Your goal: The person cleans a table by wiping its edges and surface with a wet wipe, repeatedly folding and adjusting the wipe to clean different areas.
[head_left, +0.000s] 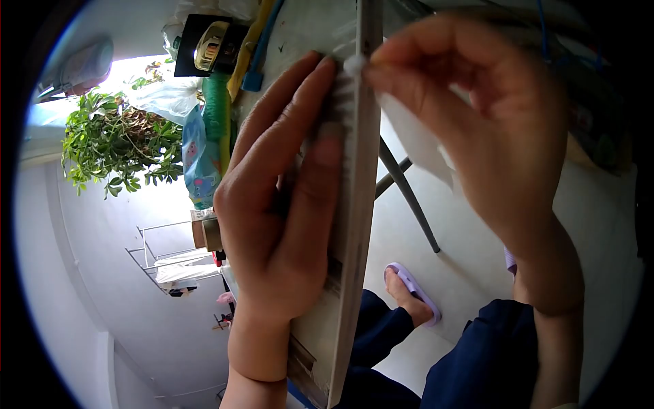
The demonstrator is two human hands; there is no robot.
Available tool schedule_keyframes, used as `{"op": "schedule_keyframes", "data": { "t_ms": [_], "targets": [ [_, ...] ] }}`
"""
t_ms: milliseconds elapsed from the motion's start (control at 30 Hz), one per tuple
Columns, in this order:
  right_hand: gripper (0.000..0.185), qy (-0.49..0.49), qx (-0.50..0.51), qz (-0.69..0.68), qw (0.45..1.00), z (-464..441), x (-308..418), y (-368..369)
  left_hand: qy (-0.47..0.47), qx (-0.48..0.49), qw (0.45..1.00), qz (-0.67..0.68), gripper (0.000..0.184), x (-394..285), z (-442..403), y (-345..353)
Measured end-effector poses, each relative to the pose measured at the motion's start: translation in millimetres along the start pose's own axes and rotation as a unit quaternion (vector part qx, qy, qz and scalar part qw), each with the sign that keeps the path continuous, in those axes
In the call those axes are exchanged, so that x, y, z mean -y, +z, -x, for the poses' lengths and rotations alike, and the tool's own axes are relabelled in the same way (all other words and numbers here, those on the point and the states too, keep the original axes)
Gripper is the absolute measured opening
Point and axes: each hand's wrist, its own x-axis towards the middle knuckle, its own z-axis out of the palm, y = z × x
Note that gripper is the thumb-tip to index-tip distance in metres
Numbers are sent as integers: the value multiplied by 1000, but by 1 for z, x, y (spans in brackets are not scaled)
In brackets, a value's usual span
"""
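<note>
My left hand (pixel 279 177) lies on the tabletop (pixel 300 31) beside its edge, fingers stretched out and the thumb apart from them. Near its fingertips is a pale ribbed area along the edge, partly hidden and blurred. At the table edge (pixel 361 204), my right hand (pixel 371 71) pinches a small white piece (pixel 354 65) between thumb and fingers. Below this hand hangs a pale translucent sheet (pixel 426 146); whether the hand touches it cannot be made out.
The view is turned sideways. A green roll (pixel 216 109), blue patterned bag (pixel 197 160), black card with a shiny item (pixel 210 46) and leafy plant (pixel 122 140) are at the left. A metal rack (pixel 153 252) is farther off. Right of the edge are table legs (pixel 409 198) and a slippered foot (pixel 409 293).
</note>
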Motion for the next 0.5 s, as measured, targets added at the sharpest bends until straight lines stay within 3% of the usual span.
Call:
{"op": "schedule_keyframes", "data": {
  "t_ms": [67,100,133,167,200,233,267,333,467,500],
  "targets": [
    [13,-25,-27,-53,998,-1,-20,11,-127,5,992,-4,46,-22,-4,1],
    [13,-53,-51,-105,992,-4,-24,15,-127,5,992,-4,46,-13,-2,0],
    [13,37,2,-155,987,3,-13,0,-71,6,997,-1,42,2,3,-2],
    [13,35,3,-155,987,1,-1,-2,-14,6,1000,1,37,6,0,-1],
    [13,28,23,-27,999,0,7,-2,-13,5,1000,0,37,-1,0,-1],
    [12,22,41,102,994,-1,10,-2,-73,0,997,-1,42,-14,-1,0],
    [12,23,41,101,994,-2,7,0,-133,-4,991,-3,46,-22,-3,2],
    [12,66,-25,-56,996,-4,-1,3,-134,-3,991,1,46,-21,-3,2],
    [12,40,34,61,997,-3,2,-1,-132,-10,991,3,45,-22,-3,1],
    [13,29,15,-59,998,-4,-11,0,-132,-10,991,1,45,-22,-3,1]
  ]
}}
